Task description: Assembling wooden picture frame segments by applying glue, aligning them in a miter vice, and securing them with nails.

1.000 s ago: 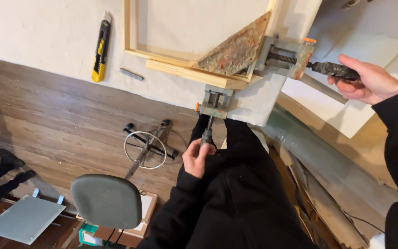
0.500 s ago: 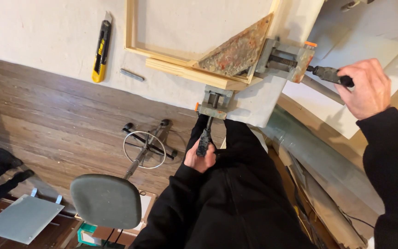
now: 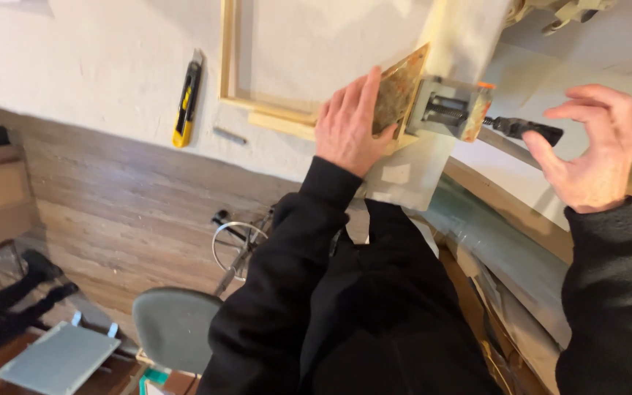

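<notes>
One clamp (image 3: 451,110) (two hands nearby)

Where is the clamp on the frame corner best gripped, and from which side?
Probably by the clamp's black handle, from the right: it juts out past the metal clamp body, bare all round, and the right hand is open beside it.

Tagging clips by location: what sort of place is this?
Probably a home workshop or framing studio: a wooden frame on a white worktable, a metal corner clamp by the left hand, and a yellow utility knife.
</notes>
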